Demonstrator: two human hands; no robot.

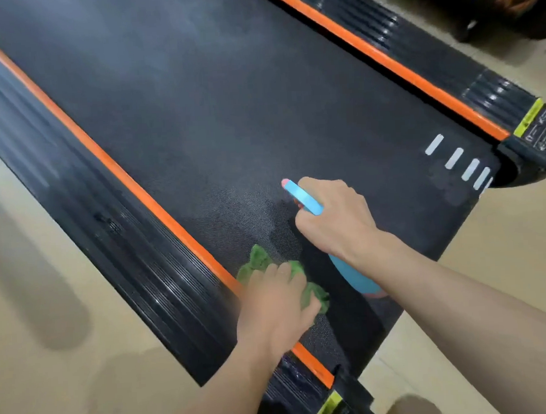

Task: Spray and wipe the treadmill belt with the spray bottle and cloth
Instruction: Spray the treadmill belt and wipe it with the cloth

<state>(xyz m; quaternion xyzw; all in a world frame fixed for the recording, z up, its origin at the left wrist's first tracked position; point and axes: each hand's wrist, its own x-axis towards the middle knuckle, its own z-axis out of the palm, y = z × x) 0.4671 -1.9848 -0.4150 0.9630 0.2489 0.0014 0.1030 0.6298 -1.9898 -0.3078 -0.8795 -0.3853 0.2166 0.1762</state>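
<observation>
The black treadmill belt (216, 108) runs diagonally from the upper left to the lower right, edged by orange strips. My right hand (335, 217) grips a blue spray bottle (304, 197) over the belt's near end, its pink-tipped nozzle aimed up and left. Most of the bottle is hidden by the hand; its base shows below the wrist. My left hand (277, 308) holds a green cloth (259, 264) bunched against the belt, beside the left orange strip (131, 185). A faintly lighter patch lies on the belt in front of the nozzle.
Ribbed black side rails (75, 198) flank the belt, with yellow warning labels (529, 117) at the rear corners. Several white marks (452, 158) cross the belt near its rear right end. Beige floor (36, 361) surrounds the treadmill. A dark piece of equipment (507, 1) stands at the top right.
</observation>
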